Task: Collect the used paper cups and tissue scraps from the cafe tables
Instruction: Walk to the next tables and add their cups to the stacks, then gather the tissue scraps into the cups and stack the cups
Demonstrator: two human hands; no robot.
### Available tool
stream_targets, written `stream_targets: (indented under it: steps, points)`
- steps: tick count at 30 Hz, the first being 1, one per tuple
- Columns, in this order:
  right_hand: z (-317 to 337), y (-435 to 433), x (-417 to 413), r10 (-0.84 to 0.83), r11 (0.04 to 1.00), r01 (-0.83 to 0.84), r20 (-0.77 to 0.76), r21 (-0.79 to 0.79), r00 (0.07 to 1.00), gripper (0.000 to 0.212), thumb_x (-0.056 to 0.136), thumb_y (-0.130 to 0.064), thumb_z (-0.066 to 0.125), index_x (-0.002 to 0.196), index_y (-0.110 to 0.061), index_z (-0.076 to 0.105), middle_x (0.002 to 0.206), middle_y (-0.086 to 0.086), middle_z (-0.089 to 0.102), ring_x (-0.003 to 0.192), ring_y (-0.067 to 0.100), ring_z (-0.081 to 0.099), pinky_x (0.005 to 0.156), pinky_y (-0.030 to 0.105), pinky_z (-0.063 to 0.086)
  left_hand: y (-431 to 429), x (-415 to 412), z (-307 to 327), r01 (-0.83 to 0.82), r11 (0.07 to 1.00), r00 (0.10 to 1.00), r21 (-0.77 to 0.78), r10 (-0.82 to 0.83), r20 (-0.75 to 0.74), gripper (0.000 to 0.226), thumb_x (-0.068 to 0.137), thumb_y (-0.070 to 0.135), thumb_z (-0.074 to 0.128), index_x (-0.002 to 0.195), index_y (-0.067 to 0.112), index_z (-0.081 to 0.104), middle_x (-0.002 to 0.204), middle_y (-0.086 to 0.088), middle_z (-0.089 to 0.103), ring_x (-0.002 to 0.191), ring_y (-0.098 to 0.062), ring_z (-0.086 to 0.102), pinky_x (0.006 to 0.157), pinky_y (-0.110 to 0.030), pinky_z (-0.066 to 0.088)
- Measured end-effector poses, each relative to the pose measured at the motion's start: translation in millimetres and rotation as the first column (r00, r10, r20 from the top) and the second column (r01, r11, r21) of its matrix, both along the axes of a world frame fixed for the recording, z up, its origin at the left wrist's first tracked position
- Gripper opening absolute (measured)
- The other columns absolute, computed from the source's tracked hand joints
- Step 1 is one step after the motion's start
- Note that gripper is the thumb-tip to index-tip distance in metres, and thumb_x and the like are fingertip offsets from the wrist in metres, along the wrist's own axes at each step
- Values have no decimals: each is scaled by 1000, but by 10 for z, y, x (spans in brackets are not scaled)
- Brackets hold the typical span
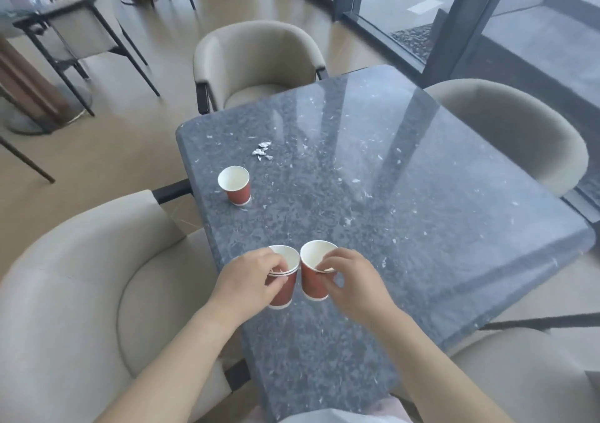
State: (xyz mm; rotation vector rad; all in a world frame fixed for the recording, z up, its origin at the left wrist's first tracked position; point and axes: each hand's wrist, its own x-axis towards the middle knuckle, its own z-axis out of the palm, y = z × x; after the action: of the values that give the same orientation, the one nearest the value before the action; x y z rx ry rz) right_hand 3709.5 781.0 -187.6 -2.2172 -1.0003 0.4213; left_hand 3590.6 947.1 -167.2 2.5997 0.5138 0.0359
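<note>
My left hand point(251, 276) grips a stack of red paper cups point(285, 287) with white insides, held just above the near left part of the grey stone table point(422, 227). My right hand point(352, 281) pinches the rim of a single red paper cup point(313, 284) right beside the stack, the two nearly touching. A third red cup point(235, 185) stands upright alone near the table's left edge. Small crumpled white tissue scraps point(262, 150) lie beyond it, toward the far left corner.
Beige upholstered chairs ring the table: one at the near left point(81, 292), one at the far side point(256, 62), one at the right point(519, 130), one at the near right point(526, 377). Glass doors point(422, 10) stand behind; another table and chair point(71, 23) are at the far left.
</note>
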Motion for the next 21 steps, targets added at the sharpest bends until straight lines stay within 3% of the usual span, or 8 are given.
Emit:
stream_targets:
  steps: [9,17,21]
  points:
    - [-157,764,661,44,996,-45,-12,-82,999,14,84,-26,62,87,-14,70,100,-2,65,97,23,54,76,36,48,568,587,-177,-33,998,999,55,32,34,7,80,25,63,85,21,65,91,6,65,87,-20,57,74,-33,44]
    - [-397,1197,1013,49,989,-45,25,-139,998,12,86,-20,59,94,-18,68,107,-6,62,102,19,50,75,33,45,895,998,-465,-47,988,996,145,35,85,17,64,13,79,75,20,67,75,3,67,70,-25,62,61,-36,49]
    - [-445,1233,1094,49,980,-41,39,-196,998,17,84,-21,56,96,-19,68,108,-8,60,104,18,48,74,33,47,952,1019,-559,-2,989,998,145,-6,55,20,64,20,81,77,20,66,78,4,66,71,-24,62,63,-34,50]
